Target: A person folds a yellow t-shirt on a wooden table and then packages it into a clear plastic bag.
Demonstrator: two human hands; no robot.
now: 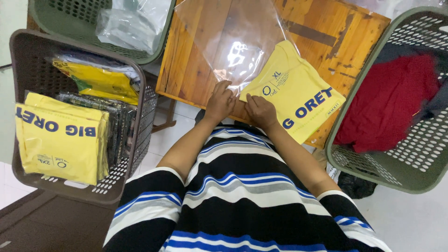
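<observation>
Wooden counter (196,70): I am pinching the clear bag's (233,46) mouth with my left hand (220,101), right hand (261,111) gripping the folded yellow shirt (298,93) beside it; keeping edges square matters.

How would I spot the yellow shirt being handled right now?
Find the wooden table between the baskets. At its near edge lies the folded yellow shirt, under the right hand. Unlike the bagged yellow shirts in the brown basket, it is unwrapped.

Glossy clear plastic bag (235,44), matt yellow cloth shirt (298,88), varnished wood table (326,32).
</observation>
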